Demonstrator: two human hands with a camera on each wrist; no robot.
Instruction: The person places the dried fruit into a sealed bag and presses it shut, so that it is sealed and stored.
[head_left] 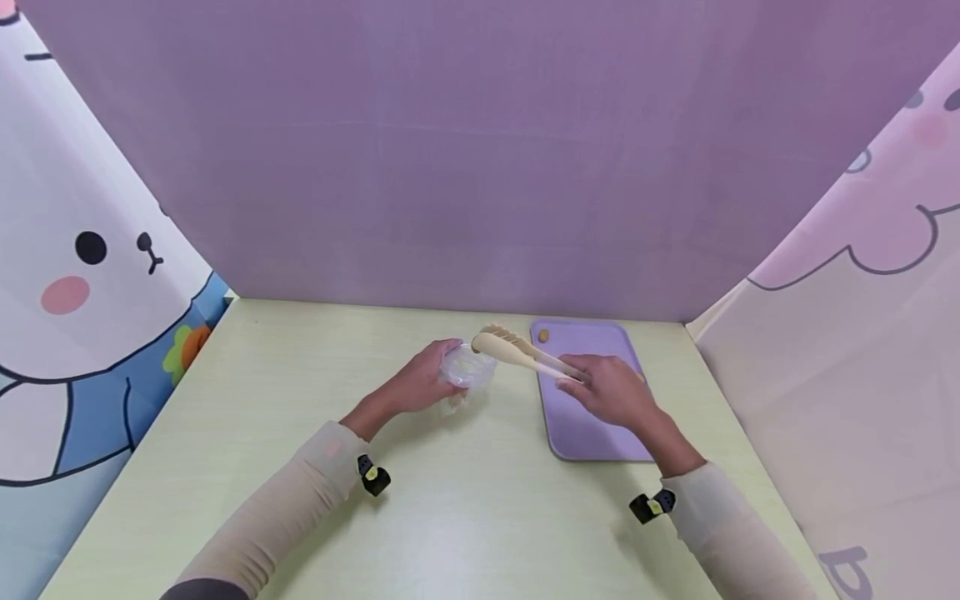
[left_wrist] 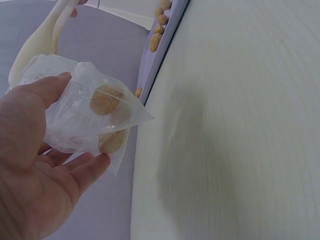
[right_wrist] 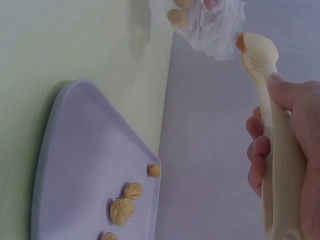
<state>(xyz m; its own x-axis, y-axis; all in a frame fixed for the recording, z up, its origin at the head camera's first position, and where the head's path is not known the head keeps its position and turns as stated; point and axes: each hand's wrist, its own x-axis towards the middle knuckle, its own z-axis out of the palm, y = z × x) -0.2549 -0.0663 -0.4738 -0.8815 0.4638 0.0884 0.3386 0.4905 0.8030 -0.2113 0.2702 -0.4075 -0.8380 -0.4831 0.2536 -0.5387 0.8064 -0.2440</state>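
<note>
My left hand [head_left: 422, 380] holds a clear plastic bag [head_left: 471, 368], thumb on one side and fingers on the other. In the left wrist view, wrinkled tan nut-like balls [left_wrist: 106, 100] show through the bag's film. My right hand [head_left: 617, 392] grips cream-coloured tongs [head_left: 513, 350] by their arms. At the tongs' tips, in the right wrist view, a brown ball [right_wrist: 241, 43] is pinched right beside the bag's mouth. Below the right hand lies a purple tray [head_left: 581, 437], partly hidden by that hand and forearm.
Several more tan balls [right_wrist: 121, 211] lie on the tray, one [head_left: 543, 335] in its far left corner. The pale wooden table [head_left: 442, 517] carries the tray. A purple cloth wall [head_left: 465, 167] stands behind, and printed cloth walls [head_left: 847, 333] flank the table.
</note>
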